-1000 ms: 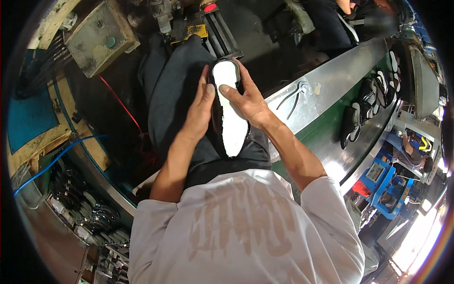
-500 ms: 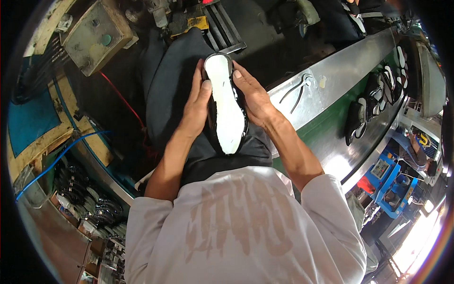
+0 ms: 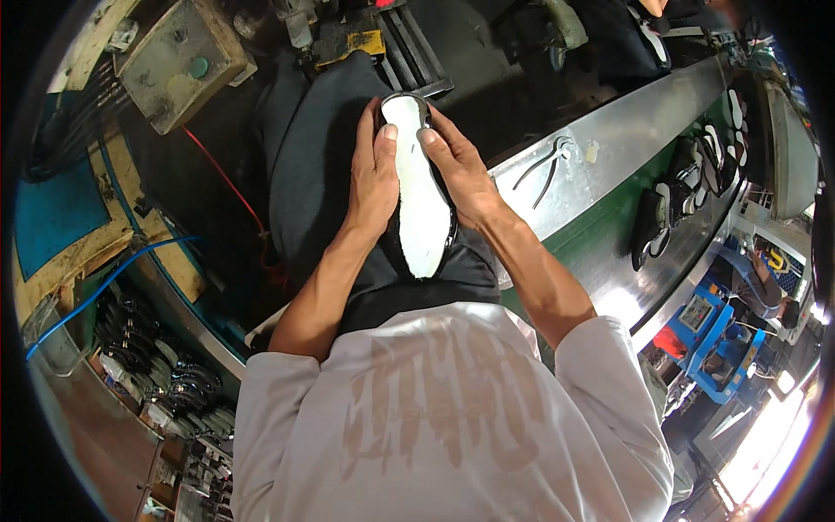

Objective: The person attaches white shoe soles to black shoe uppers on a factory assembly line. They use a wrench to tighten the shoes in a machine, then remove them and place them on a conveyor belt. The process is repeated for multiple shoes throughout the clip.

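Over my lap I hold a black shoe [image 3: 424, 209], bottom up, its white sole facing me and its wide end toward my body. My left hand [image 3: 374, 178] wraps the shoe's left side, with the thumb on the white edge. On the other side my right hand [image 3: 461, 174] grips it, the thumb pressed on the sole near the far, narrower end. The fingers of both hands curl down along the dark sides and are partly hidden. Pincers [image 3: 550, 163] with dark handles lie on the metal ledge to the right.
A conveyor with a green belt [image 3: 600, 226] runs along my right, carrying several black shoes [image 3: 687, 187]. A grimy metal box [image 3: 178, 65] stands at far left. Many dark shoe-shaped pieces [image 3: 165, 365] fill a rack at lower left. Beyond the conveyor is a blue machine [image 3: 718, 339].
Both thumbs have slid inward onto the white sole and press nearer each other. The shoe has shifted slightly away from my body.
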The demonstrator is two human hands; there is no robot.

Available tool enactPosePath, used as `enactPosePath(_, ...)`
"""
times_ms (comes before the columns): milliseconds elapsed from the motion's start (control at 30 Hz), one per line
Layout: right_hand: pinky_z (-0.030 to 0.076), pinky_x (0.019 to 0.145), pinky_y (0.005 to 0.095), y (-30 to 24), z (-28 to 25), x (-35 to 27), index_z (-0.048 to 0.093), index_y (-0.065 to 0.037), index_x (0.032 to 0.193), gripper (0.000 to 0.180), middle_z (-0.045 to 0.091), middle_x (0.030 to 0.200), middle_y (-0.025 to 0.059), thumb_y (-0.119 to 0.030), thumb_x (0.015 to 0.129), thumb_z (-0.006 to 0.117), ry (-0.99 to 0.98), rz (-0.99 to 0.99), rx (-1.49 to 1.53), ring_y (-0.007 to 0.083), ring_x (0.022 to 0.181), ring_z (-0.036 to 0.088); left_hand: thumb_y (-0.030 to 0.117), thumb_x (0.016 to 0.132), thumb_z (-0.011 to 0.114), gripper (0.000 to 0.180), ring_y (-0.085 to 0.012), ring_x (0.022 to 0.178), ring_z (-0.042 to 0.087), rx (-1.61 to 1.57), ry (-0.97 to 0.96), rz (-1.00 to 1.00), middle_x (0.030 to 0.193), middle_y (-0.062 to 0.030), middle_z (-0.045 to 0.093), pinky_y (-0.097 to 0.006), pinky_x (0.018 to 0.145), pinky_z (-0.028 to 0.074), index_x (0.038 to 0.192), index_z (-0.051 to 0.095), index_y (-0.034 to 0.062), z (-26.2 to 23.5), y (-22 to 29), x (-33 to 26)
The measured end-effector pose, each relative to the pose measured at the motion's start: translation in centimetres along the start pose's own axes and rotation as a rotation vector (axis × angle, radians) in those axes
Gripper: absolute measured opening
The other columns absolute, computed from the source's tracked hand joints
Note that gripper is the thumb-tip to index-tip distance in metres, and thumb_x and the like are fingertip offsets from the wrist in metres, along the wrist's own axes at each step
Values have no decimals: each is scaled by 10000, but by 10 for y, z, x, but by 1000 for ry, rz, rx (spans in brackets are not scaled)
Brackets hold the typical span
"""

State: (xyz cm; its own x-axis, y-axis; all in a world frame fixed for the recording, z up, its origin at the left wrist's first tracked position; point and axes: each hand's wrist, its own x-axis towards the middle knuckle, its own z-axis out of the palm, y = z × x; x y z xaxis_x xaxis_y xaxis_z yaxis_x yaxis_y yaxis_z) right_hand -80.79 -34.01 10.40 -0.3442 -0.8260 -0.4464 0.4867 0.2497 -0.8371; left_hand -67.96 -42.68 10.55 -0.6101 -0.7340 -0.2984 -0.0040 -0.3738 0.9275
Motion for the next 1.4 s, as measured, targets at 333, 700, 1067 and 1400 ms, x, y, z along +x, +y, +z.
enactPosePath(333, 478, 1118, 315, -1, 5, -1, 455, -36, 1630, 603, 628, 1456, 79, -316, 1124, 627, 15, 60, -58, 147, 1291, 588, 244, 1130, 504, 755, -347, 1638, 206, 172, -65, 165, 1771, -251, 177, -408, 1320, 208, 1712, 108, -27, -26, -45, -19)
enactPosePath(700, 533, 1090, 543, -24, 36, -105, 433, -195, 1648, 932, 180, 1693, 376, -313, 847, 895, -62, -416, -1427, 564, 1367, 492, 158, 986, 737, 794, -329, 1430, 479, -272, 268, 21, 1591, -255, 436, -429, 1212, 391, 1636, 321, -26, -10, -5, -14)
enactPosePath(1067, 453, 1186, 442, -16, 17, -82, 216, 100, 1658, 1178, 594, 1439, 381, -390, 850, 919, -15, -31, -829, 442, 1404, 587, -51, 980, 655, 238, -361, 1002, 752, 733, 214, 728, 1111, -209, 753, -381, 894, 590, 1198, 750, -57, -52, 61, 7)
enactPosePath(1400, 448, 1201, 492, -9, 29, -19, 168, 15, 1682, 1083, 492, 1564, 312, -14, 821, 825, -58, -709, -794, 473, 1443, 519, 401, 708, 1010, 1254, -394, 1604, 330, 378, -316, 563, 1698, -255, 373, -490, 1307, 276, 1644, 324, -73, -30, 125, -65)
